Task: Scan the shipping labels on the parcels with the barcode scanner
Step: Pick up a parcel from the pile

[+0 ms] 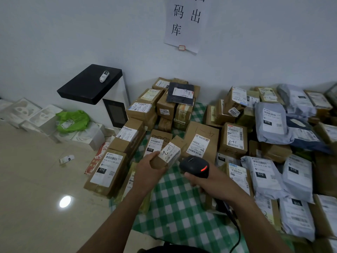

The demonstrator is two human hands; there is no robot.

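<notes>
My left hand (pixel 146 172) grips a small brown cardboard parcel (pixel 170 150) lifted above the floor, its white shipping label (pixel 169 152) turned up and marked with handwriting. Just to its right my right hand (pixel 206 181) holds a black barcode scanner (pixel 195 166) by the handle, head aimed toward the parcel, a red light glowing on its back. The scanner's black cable (pixel 235 223) trails down toward me.
Several labelled cardboard boxes (pixel 107 172) and grey mailer bags (pixel 269 119) lie piled on a green checked cloth (pixel 175 207) against the wall. A black-topped white machine (pixel 91 84) stands at the left, with white foam trays (pixel 27 114) and a green bag (pixel 73 120) beside it.
</notes>
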